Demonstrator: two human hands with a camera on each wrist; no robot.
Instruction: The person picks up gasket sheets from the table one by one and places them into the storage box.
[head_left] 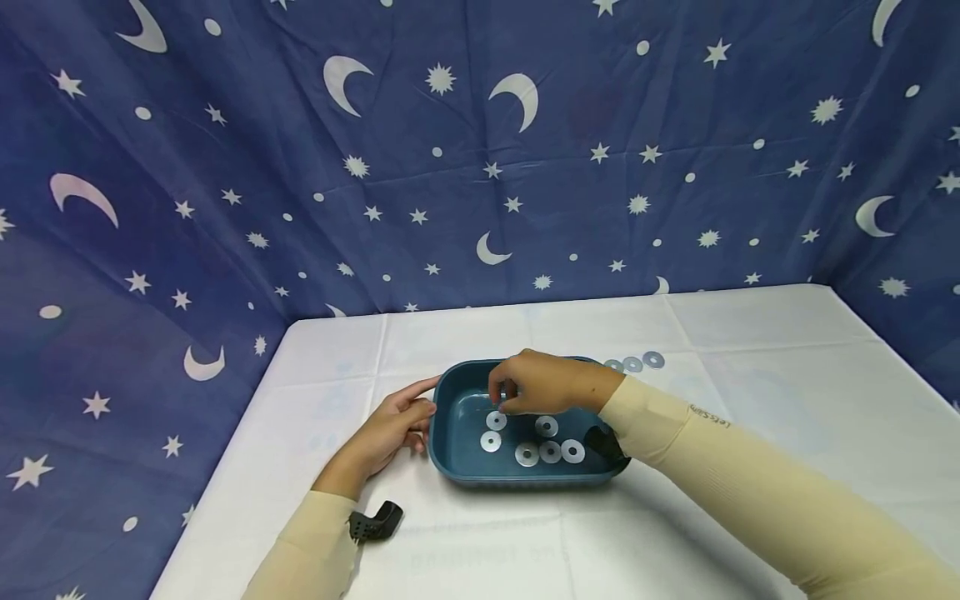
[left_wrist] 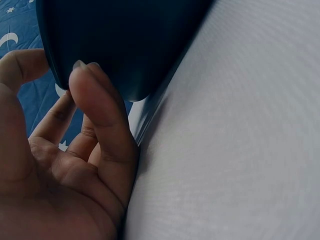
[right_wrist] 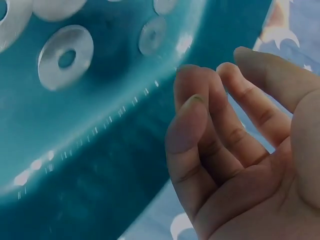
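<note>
1. Washers (head_left: 566, 451), flat, silvery and round with a hole in the middle, lie in the teal tray (head_left: 517, 482); six are visible on its floor.
2. Three of these sit side by side near the tray's front wall, right of its middle; one lies behind them, and two lie close together in the tray's left half.
3. Three loose washers (head_left: 647, 359) form a short row just beyond the tray's back right corner.
4. Right hand (head_left: 546, 382) is above the tray, over the left pair; its fingers are loosely bent, thumb close to the index finger, gripping nothing.
5. Left hand (head_left: 392, 432) is at the tray's left end, its relaxed fingers and thumb resting against the wall there.
6. Beige sleeves (head_left: 720, 467) cover both forearms, and a black wrist mount (head_left: 377, 522) shows in front of the tray's left end.
7. White-covered worktop (head_left: 487, 554) carries the tray; behind it hangs navy fabric (head_left: 420, 125) printed with pale moons, stars and dots.
</note>
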